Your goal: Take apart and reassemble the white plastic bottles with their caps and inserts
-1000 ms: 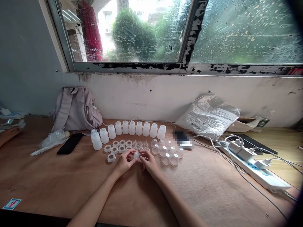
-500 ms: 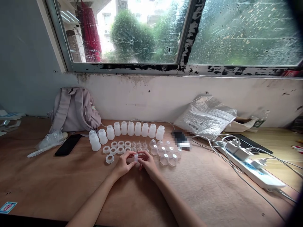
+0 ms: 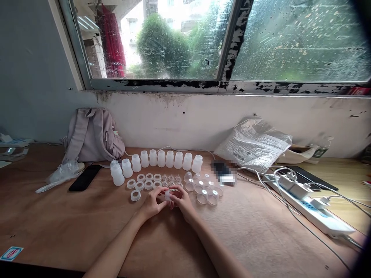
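Two bare hands were close together just below the centre of the frame, above a brown tabletop [image 3: 174, 247]. The left hand [image 3: 153, 203] was partly curled, its thumb and fingers bent around the near-left side of a small translucent piece [image 3: 167, 195]. The right hand [image 3: 183, 201] was half closed too, its fingertips on the right side of the same piece, which sat between the hands. It looked ringed or ribbed, though the fingers hid too much of it to be sure of its shape. Just beyond the left hand, whitish rings [image 3: 139, 185] lay in loose rows, and small clear pointed pieces [image 3: 171, 178] stood to the right of them. Clear domes [image 3: 202, 197] were grouped right of the right hand. Behind all these, a curved row of frosted bottles [image 3: 161, 159] ran across the middle of the frame. A dark phone [image 3: 85, 178] lay at centre left, in front of a pale mauve backpack [image 3: 94, 135], and a white power strip [image 3: 319, 216] crossed the lower right.
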The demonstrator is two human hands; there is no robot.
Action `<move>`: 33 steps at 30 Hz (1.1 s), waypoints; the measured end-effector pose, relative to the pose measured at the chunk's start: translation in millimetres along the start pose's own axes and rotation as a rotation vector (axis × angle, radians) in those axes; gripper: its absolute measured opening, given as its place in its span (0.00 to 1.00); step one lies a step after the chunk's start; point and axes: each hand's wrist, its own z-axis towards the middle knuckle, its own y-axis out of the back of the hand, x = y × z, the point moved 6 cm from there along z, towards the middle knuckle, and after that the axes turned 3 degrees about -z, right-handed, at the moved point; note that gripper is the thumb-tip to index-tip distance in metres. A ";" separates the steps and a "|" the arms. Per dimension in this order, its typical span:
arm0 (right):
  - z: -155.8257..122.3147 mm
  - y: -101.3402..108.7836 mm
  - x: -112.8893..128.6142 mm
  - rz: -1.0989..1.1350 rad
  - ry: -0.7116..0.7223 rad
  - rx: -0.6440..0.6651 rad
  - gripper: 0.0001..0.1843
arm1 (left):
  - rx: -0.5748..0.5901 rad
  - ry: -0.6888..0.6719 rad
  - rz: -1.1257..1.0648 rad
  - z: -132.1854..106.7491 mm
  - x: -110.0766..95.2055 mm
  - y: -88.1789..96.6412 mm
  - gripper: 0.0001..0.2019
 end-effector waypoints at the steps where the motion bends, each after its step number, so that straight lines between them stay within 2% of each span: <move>1: -0.2 -0.1 -0.7 0.012 -0.017 0.005 0.18 | 0.003 -0.003 0.011 -0.2 -0.3 -0.4 0.18; 6: 0.1 -0.7 -2.0 0.020 -0.031 0.008 0.18 | -0.007 -0.054 0.091 -0.6 -3.2 -0.2 0.18; 11: 1.2 0.4 -0.2 -0.051 0.046 -0.032 0.16 | -0.020 -0.092 0.156 -1.0 -3.2 0.6 0.18; 18: 0.8 0.1 5.4 -0.089 0.064 -0.027 0.17 | -0.068 -0.024 0.211 -1.5 4.3 2.6 0.19; 23: 0.4 13.2 10.3 -0.125 0.154 -0.171 0.14 | -0.090 0.006 0.150 0.0 8.1 4.7 0.20; 26: 1.4 19.5 6.6 -0.131 0.122 -0.216 0.16 | -0.097 0.024 0.096 0.6 9.7 5.6 0.20; 33: 4.8 4.6 -5.2 0.024 -0.049 -0.007 0.20 | -0.073 0.019 0.027 0.7 9.8 3.3 0.20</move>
